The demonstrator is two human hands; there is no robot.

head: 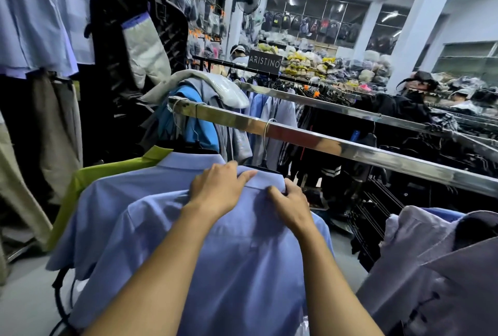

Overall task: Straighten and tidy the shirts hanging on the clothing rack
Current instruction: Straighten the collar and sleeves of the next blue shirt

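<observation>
Here the light blue short-sleeved shirt hangs below the middle of the shiny steel rack rail. The left hand curls over its collar and the right hand pinches the collar edge. Smoothing evenly outward should seat it squarely. The shirt front is hidden and its hem is cut off.

Nearest shirt hangs before me below the rail; second shirt behind, seemingly touching; third shirt toward the rail's near end.
</observation>
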